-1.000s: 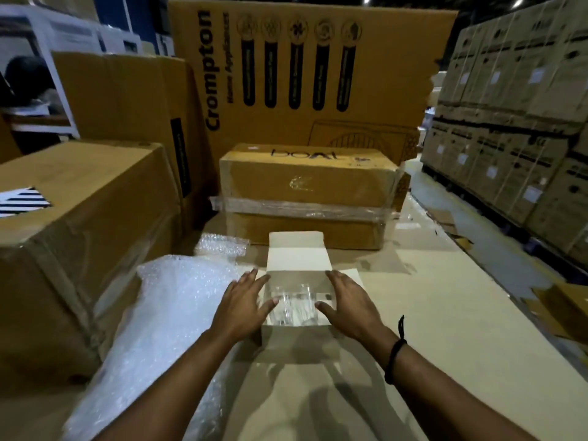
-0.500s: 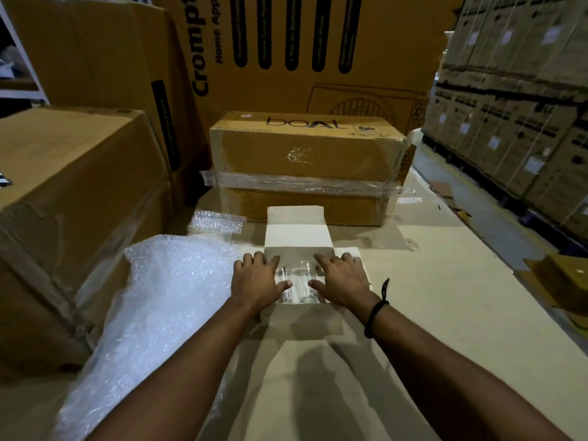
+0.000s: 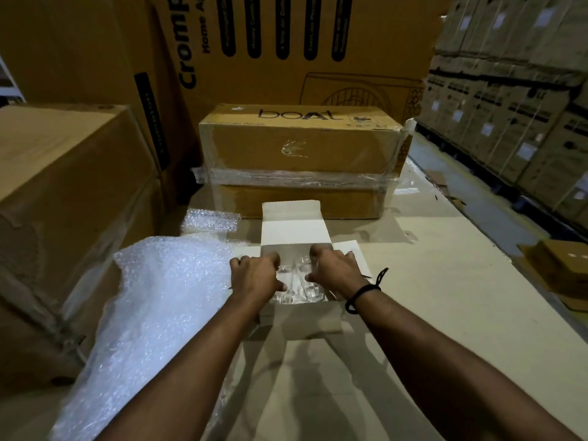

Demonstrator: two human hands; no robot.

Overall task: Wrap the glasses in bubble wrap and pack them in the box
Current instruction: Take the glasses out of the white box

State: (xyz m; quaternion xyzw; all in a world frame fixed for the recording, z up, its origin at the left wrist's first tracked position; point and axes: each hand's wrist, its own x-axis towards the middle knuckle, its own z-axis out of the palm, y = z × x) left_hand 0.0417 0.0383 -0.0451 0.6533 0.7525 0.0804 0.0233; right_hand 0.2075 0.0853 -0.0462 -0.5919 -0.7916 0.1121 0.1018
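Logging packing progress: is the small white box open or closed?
Open: the far flap of the white box is folded back, and glasses show inside between the left hand and right hand.

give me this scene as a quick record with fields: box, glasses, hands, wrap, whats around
box: small white box, open, far flap standing up, on the pale surface
glasses: clear glasses inside the box; whether wrapped is unclear
hands: left hand at the box's left edge, right hand at its right edge, fingers curled; grip unclear
wrist: black band on the right wrist
wrap: large bubble wrap sheet left of the box; small piece beyond it
behind: taped boAt carton
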